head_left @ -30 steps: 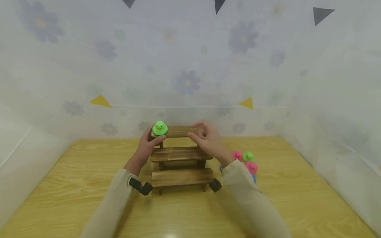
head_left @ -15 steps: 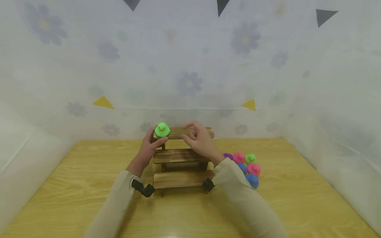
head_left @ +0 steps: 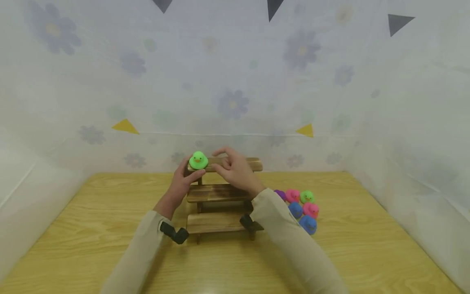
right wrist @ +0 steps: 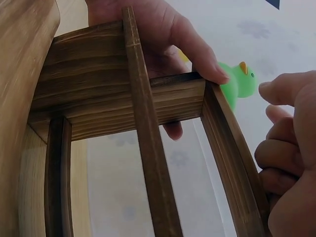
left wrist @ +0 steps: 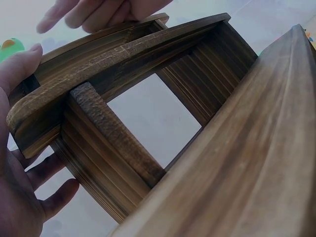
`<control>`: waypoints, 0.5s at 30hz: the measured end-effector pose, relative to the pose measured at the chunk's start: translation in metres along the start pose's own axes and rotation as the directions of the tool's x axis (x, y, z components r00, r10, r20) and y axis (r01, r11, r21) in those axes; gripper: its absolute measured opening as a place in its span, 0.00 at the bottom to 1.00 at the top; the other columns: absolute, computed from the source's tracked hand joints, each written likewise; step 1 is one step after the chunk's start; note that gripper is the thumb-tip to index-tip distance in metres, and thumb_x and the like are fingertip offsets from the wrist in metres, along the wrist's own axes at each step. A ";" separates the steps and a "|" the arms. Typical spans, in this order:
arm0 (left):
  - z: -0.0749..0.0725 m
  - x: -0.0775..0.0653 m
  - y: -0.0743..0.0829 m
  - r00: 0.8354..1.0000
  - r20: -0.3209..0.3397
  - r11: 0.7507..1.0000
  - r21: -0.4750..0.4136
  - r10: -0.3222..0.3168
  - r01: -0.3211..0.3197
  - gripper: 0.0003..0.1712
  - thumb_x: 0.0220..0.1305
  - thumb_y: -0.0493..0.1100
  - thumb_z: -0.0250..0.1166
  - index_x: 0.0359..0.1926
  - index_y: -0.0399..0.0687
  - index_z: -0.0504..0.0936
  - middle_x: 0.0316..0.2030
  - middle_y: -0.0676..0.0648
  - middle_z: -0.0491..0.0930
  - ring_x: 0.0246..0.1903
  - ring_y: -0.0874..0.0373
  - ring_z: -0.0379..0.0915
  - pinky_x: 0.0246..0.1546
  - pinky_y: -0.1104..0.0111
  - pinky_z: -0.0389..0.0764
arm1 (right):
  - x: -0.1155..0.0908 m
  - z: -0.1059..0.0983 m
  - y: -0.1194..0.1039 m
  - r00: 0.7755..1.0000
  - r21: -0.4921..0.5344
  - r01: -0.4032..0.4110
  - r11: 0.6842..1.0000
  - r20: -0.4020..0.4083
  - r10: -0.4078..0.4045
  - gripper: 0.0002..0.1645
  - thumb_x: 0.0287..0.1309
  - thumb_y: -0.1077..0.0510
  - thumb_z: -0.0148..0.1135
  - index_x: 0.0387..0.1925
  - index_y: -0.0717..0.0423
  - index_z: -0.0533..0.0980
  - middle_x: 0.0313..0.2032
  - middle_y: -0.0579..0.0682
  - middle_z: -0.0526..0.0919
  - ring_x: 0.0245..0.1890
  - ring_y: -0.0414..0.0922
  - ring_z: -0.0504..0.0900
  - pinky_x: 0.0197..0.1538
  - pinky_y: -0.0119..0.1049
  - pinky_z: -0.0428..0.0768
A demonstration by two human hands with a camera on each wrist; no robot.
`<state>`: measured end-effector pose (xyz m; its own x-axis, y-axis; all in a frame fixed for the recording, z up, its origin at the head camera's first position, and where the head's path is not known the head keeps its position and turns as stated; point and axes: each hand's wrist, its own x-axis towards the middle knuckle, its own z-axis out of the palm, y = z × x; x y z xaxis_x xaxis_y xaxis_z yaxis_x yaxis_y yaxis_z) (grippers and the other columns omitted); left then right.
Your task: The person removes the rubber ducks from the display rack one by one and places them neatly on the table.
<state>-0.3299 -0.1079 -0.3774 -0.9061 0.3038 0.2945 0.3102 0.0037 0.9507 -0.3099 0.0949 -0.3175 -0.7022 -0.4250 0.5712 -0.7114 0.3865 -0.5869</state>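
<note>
A green rubber duck sits at the left end of the top tier of a three-tier wooden stand. My left hand holds that end of the stand, its thumb at the front edge of the top tier below the duck. In the left wrist view, the other fingers lie behind the side panel. Over the top tier, just right of the duck, is my right hand. Its index finger and thumb are spread apart, the other fingers bent, with nothing between them. The right wrist view shows a gap between fingertip and duck.
Right of the stand, several rubber ducks cluster on the wood-grain table: pink, green, blue and purple. A flower-patterned sheet surrounds the table at the back and sides.
My right hand has moved left along the top tier toward the green duck, uncovering the tier's right end and more ducks. The left hand and the green duck have stayed in place.
</note>
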 end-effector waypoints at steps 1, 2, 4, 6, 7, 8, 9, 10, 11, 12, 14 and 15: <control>-0.001 0.000 0.000 1.000 -0.004 1.000 0.004 0.001 -0.001 0.35 0.70 0.46 0.58 0.73 0.55 0.55 0.47 0.56 0.74 0.44 0.64 0.75 0.59 0.48 0.70 | 0.002 0.002 0.000 1.000 0.001 0.004 1.000 0.009 -0.004 0.16 0.61 0.62 0.63 0.50 0.62 0.73 0.12 0.42 0.56 0.11 0.37 0.54 0.24 0.29 0.67; -0.002 -0.001 0.001 1.000 -0.011 1.000 0.009 0.002 -0.002 0.35 0.70 0.46 0.58 0.73 0.55 0.55 0.47 0.56 0.75 0.44 0.65 0.75 0.59 0.48 0.70 | 0.005 0.004 -0.001 1.000 0.001 0.011 1.000 0.019 -0.011 0.17 0.61 0.61 0.63 0.51 0.62 0.73 0.12 0.42 0.56 0.11 0.37 0.54 0.24 0.30 0.67; -0.005 -0.003 0.001 1.000 -0.025 1.000 0.012 0.001 -0.001 0.34 0.70 0.46 0.58 0.72 0.55 0.56 0.46 0.57 0.75 0.44 0.66 0.75 0.59 0.47 0.70 | 0.009 0.008 -0.003 0.999 -0.004 0.017 1.000 0.045 -0.017 0.20 0.61 0.59 0.64 0.52 0.63 0.72 0.12 0.42 0.57 0.11 0.37 0.55 0.25 0.29 0.67; -0.007 -0.004 0.002 1.000 -0.032 1.000 0.012 0.002 -0.001 0.34 0.70 0.45 0.58 0.73 0.55 0.56 0.46 0.58 0.75 0.45 0.67 0.76 0.59 0.46 0.70 | 0.012 0.012 -0.005 0.998 -0.010 0.005 1.000 0.066 -0.004 0.23 0.61 0.57 0.64 0.54 0.64 0.71 0.12 0.42 0.58 0.11 0.37 0.55 0.25 0.29 0.67; -0.008 -0.005 0.002 1.000 -0.028 1.000 0.011 0.004 -0.004 0.34 0.70 0.45 0.58 0.73 0.54 0.55 0.46 0.57 0.75 0.46 0.67 0.76 0.59 0.47 0.70 | 0.014 0.013 -0.006 0.997 -0.010 -0.011 1.000 0.073 0.012 0.24 0.61 0.57 0.65 0.55 0.64 0.71 0.12 0.42 0.58 0.11 0.37 0.55 0.25 0.29 0.67; -0.008 -0.005 0.003 1.000 -0.024 1.000 0.011 0.006 -0.006 0.34 0.70 0.45 0.58 0.73 0.54 0.55 0.47 0.57 0.75 0.47 0.67 0.75 0.59 0.47 0.70 | 0.015 0.014 -0.007 0.997 -0.019 -0.030 0.999 0.076 0.032 0.25 0.61 0.56 0.64 0.56 0.64 0.71 0.12 0.43 0.58 0.11 0.37 0.55 0.23 0.29 0.65; -0.009 -0.005 0.003 1.000 -0.020 1.000 0.011 0.005 -0.005 0.34 0.70 0.46 0.57 0.73 0.54 0.55 0.48 0.57 0.74 0.48 0.66 0.75 0.59 0.47 0.70 | 0.016 0.015 -0.008 0.995 -0.023 -0.052 0.998 0.078 0.054 0.25 0.61 0.56 0.64 0.56 0.63 0.71 0.12 0.43 0.58 0.11 0.37 0.55 0.22 0.29 0.64; -0.009 -0.004 0.002 1.000 -0.017 1.000 0.012 0.005 -0.005 0.34 0.70 0.46 0.57 0.73 0.54 0.55 0.49 0.56 0.73 0.49 0.66 0.74 0.59 0.47 0.70 | 0.018 0.015 -0.009 0.994 -0.026 -0.070 0.997 0.081 0.072 0.25 0.61 0.55 0.64 0.57 0.62 0.71 0.12 0.43 0.58 0.10 0.38 0.55 0.21 0.29 0.63; -0.009 -0.003 0.002 1.000 -0.014 1.000 0.016 0.005 -0.004 0.34 0.70 0.47 0.57 0.73 0.54 0.55 0.51 0.55 0.72 0.50 0.66 0.74 0.59 0.48 0.70 | 0.019 0.016 -0.009 0.993 -0.032 -0.081 0.996 0.082 0.083 0.26 0.61 0.55 0.64 0.57 0.61 0.71 0.12 0.43 0.59 0.11 0.38 0.55 0.20 0.29 0.62; -0.009 -0.003 0.002 1.000 -0.015 1.000 0.018 0.004 -0.003 0.34 0.70 0.47 0.57 0.73 0.55 0.55 0.52 0.54 0.71 0.51 0.65 0.73 0.59 0.48 0.70 | 0.021 0.017 -0.010 0.992 -0.033 -0.090 0.995 0.085 0.093 0.26 0.61 0.54 0.64 0.58 0.60 0.70 0.12 0.43 0.59 0.11 0.38 0.56 0.20 0.29 0.62; -0.009 -0.002 0.002 1.000 -0.022 1.000 0.024 0.003 -0.003 0.34 0.70 0.47 0.57 0.72 0.55 0.56 0.55 0.51 0.70 0.53 0.63 0.72 0.59 0.49 0.71 | 0.024 0.019 -0.011 0.990 -0.039 -0.100 0.994 0.098 0.103 0.26 0.62 0.54 0.64 0.58 0.58 0.70 0.13 0.43 0.60 0.11 0.38 0.56 0.19 0.28 0.61; -0.009 -0.002 0.001 1.000 -0.025 1.000 0.024 0.000 0.001 0.34 0.70 0.47 0.57 0.72 0.56 0.56 0.56 0.50 0.70 0.53 0.62 0.72 0.59 0.49 0.71 | 0.026 0.020 -0.011 0.989 -0.031 -0.103 0.994 0.107 0.106 0.26 0.62 0.53 0.64 0.58 0.58 0.70 0.13 0.44 0.61 0.11 0.38 0.57 0.19 0.29 0.60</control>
<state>-0.3299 -0.1175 -0.3760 -0.9131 0.2798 0.2965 0.3161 0.0265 0.9484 -0.3194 0.0634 -0.3076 -0.7666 -0.4665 0.4412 -0.6356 0.4537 -0.6246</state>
